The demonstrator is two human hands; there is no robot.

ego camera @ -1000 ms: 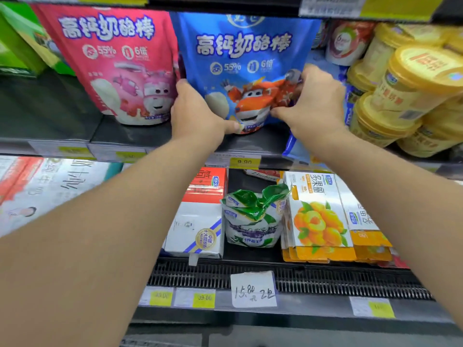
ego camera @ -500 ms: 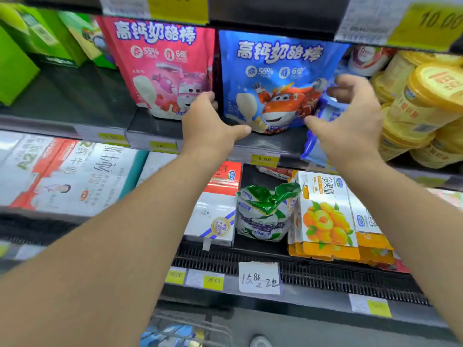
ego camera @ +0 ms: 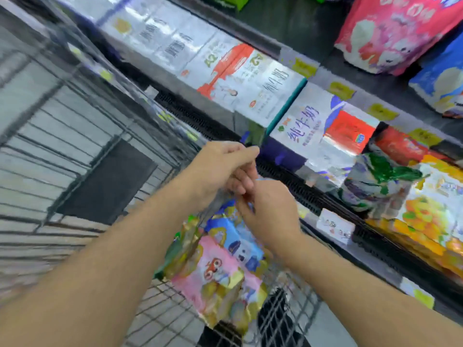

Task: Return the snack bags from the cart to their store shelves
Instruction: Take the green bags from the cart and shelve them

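The view is motion-blurred. Several snack bags lie in the wire cart [ego camera: 82, 136]: a pink one [ego camera: 215, 274], a blue one [ego camera: 234, 235] behind it, and a gold-green one [ego camera: 181, 246] at their left. My left hand [ego camera: 225, 169] hovers above them with fingers curled and nothing visible in it. My right hand [ego camera: 271, 212] is just below and right of it, fingers pointing down at the blue bag's top edge; contact is hidden. On the upper shelf stand a pink cheese-stick bag [ego camera: 390, 33] and a blue cheese-stick bag [ego camera: 441, 78].
To the right of the cart runs the chilled shelving: milk cartons [ego camera: 240, 78], a white and red milk box [ego camera: 323, 131], a green-topped pouch [ego camera: 375, 181] and orange fruit packs [ego camera: 431, 214]. Price tags line the shelf edges [ego camera: 335, 225]. Grey floor shows through the cart.
Both hands have left the blue cheese-stick bag on the upper shelf and dropped down over the cart. The view has swung down and left onto the bags in the cart.
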